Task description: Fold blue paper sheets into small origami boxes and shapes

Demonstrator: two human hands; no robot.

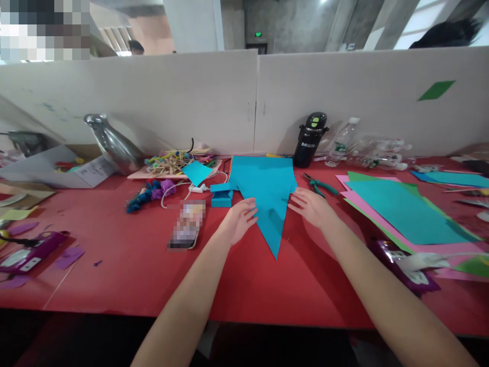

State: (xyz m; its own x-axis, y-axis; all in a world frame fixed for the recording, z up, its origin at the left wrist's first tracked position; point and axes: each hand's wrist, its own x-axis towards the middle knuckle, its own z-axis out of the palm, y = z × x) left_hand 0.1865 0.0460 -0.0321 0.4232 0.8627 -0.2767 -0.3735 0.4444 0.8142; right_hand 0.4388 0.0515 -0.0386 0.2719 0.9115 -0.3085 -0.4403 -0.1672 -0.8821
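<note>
A large blue paper piece lies on the red table, broad at the back and narrowing to a point toward me. At its left edge is my left hand, fingers spread and apart, holding nothing. On the other side, my right hand is also open, its fingertips close to the paper's right edge. Whether either hand touches the paper I cannot tell. A small folded blue paper box sits just left of the large piece. Behind it a blue paper square rests on a tray of craft bits.
A phone lies left of my hands. Green-handled pliers, a black bottle and a clear bottle are behind right. Stacked coloured paper and a purple power strip lie right. A steel flask stands left.
</note>
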